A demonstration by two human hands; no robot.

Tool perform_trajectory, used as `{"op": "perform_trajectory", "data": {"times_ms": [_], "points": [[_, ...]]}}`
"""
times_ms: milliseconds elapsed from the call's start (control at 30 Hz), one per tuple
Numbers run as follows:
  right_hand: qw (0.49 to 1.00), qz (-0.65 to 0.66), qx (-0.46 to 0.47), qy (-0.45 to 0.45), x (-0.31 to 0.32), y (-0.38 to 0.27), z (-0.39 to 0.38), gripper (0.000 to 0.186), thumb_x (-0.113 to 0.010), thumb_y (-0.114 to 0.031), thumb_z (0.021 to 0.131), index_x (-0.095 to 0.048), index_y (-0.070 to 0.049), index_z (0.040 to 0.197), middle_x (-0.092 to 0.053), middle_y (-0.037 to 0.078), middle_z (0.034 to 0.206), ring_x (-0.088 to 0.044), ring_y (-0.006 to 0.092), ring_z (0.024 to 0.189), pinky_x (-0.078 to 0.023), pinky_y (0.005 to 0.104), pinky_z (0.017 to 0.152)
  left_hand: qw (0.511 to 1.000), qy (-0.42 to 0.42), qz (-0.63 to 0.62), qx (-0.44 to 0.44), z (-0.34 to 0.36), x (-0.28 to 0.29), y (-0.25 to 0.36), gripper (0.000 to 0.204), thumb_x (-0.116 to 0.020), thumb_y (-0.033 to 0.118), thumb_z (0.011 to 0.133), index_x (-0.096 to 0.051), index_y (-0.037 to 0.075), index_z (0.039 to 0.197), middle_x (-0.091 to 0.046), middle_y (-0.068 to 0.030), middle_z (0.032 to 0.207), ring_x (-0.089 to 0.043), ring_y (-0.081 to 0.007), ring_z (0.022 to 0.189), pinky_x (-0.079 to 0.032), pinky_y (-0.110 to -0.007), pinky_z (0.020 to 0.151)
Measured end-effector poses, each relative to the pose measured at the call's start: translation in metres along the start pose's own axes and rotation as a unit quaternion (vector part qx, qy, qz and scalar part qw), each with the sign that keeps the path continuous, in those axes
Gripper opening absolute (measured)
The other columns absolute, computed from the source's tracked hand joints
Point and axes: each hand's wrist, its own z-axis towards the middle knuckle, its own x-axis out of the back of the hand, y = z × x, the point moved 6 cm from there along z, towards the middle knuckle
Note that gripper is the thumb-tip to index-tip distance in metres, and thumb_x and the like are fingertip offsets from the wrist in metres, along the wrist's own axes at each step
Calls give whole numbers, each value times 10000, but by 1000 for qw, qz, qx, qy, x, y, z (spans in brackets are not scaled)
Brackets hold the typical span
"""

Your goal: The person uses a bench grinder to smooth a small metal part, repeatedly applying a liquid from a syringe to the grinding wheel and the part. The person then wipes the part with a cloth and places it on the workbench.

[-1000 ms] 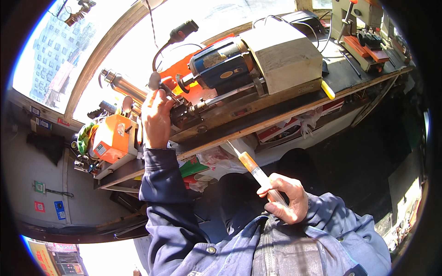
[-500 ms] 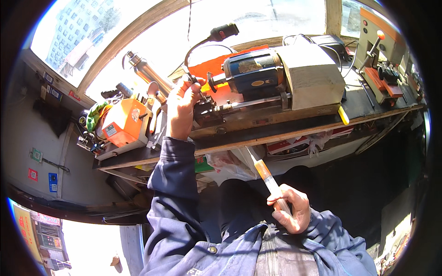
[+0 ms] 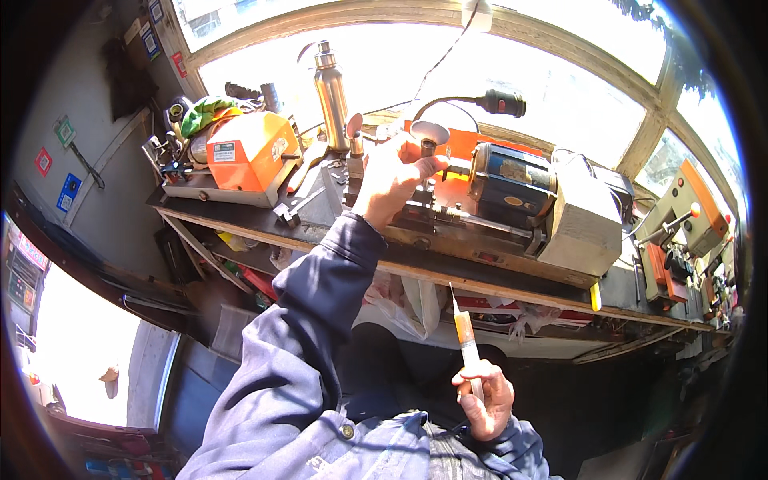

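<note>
My left hand reaches over the bench to the left end of a small grinding machine with a dark blue motor. Its thumb and fingers are pinched together beside the clamp on the machine's rail, and what they grip is mostly hidden. Just above the fingertips shows a pale round disc on a dark stem; whether the hand holds it I cannot tell. Low in front of my body, my right hand grips a syringe by its barrel. Orange-brown liquid fills its upper part, and the thin needle points up toward the bench edge.
A gooseneck lamp arches over the motor. Left on the bench stand an orange-covered machine and a steel bottle. At the far right is another machine with a lever. Plastic bags hang below the bench edge.
The whole view has swung, so the bench sits further right. The pale disc now shows above my left fingers. My right hand still holds the syringe, now more upright.
</note>
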Motion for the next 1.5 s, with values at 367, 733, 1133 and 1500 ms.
{"op": "perform_trajectory", "data": {"times_ms": [367,733,1133,1500], "points": [[1000,15,-10,-21,-8,2,2,326,-664,-94,930,-569,22,1220,-628,131,1011,-517,74,672,-425,230,645,993,4,105,-50,-10,7,24,298,-704,252,920,-685,17,1103,-724,-138,916,-643,-196,866,-500,-337,807],[999,23,-17,-21,-12,2,7,293,-651,-80,931,-588,33,1193,-611,108,999,-492,69,675,-417,235,661,998,-49,-40,-29,-3,5,10,244,-654,211,965,-671,35,1132,-706,-101,974,-643,-184,877,-506,-319,798],[1000,8,-18,-18,-10,5,7,313,-651,-116,936,-574,14,1211,-623,128,1015,-516,85,683,-444,245,657,999,-32,-8,-14,-2,8,3,328,-771,257,877,-659,4,1053,-693,-114,953,-617,-182,854,-484,-326,764],[999,-30,-22,-19,-7,5,5,326,-650,-200,950,-568,-5,1198,-637,154,1012,-554,113,681,-483,264,655,995,27,-84,-37,-5,4,9,357,-726,289,914,-649,15,1130,-686,-137,973,-624,-187,881,-493,-335,796]]}}
